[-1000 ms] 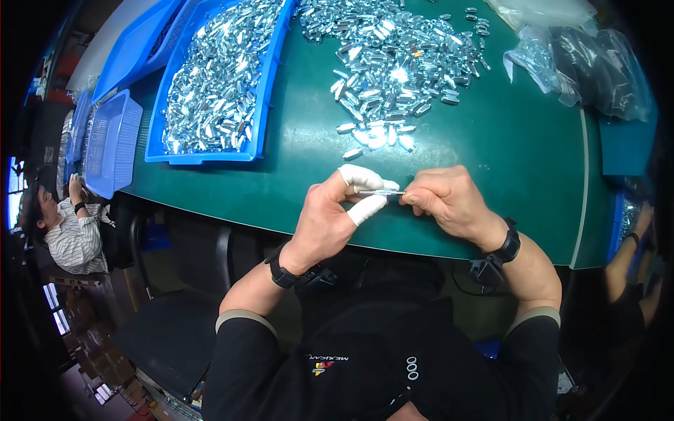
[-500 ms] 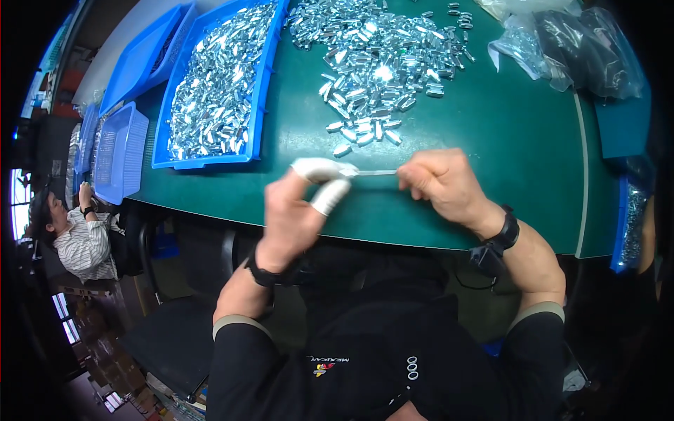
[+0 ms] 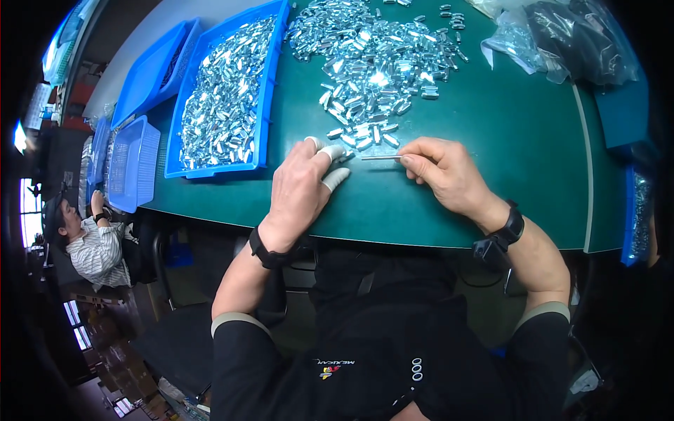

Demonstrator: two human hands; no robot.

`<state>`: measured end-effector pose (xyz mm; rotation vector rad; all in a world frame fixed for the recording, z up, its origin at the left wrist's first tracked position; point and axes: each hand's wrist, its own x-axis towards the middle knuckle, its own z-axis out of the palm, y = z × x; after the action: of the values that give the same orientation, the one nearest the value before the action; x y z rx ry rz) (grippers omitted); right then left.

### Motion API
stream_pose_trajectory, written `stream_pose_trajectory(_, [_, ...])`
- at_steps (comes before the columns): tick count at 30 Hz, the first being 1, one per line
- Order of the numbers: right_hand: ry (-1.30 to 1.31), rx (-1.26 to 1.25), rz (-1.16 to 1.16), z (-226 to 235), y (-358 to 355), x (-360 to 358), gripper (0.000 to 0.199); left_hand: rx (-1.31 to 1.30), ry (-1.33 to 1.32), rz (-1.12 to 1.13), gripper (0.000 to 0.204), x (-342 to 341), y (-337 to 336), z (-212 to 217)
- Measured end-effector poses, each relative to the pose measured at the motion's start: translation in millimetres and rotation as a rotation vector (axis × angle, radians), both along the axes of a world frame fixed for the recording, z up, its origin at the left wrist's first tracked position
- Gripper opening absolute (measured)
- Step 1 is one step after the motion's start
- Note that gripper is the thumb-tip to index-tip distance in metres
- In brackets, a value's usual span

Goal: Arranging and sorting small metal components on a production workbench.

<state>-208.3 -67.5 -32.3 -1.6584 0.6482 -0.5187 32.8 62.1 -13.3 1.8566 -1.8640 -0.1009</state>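
**Thin rod pinched at the edge of the loose metal pile**

You are pinching a thin metal rod [image 3: 379, 158] between the thumb and fingertips of your right hand [image 3: 446, 175], so that it is pointing left across the green table [image 3: 491, 140] toward your left hand [image 3: 302, 189]. Holding it level and low like this is keeping its free end right where your left fingers are working. Your left hand is lying palm-down with the fingers bent, their tips in white finger cots [image 3: 335, 179], and it is reaching into the near edge of the pile of small shiny metal pieces [image 3: 372, 77]; whether it is already gripping one piece is hard to tell, since the fingertips are covering that spot.

The pile is sitting just beyond both hands, so each piece is within a short reach. The blue tray [image 3: 225, 105] filled with similar pieces is standing just to the left of the pile, beside your left hand.

The rod is looking straight, slim and silvery, bare along its visible length. The pieces are looking short, cylindrical and bright, catching the light. Clear plastic bags [image 3: 554, 42] with dark contents are lying at the far right.
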Motion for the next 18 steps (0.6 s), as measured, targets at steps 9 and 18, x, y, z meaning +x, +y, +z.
stream_pose_trajectory(9, [0.027,-0.285,0.032,-1,-2,0,0.015,-0.014,0.326,-0.038,0.02,-7,5,-16])
stream_pose_trajectory(18, [0.018,-0.424,0.049,3,-3,-2,0.013,0.009,0.442,-0.028,0.017,-14,6,-15])
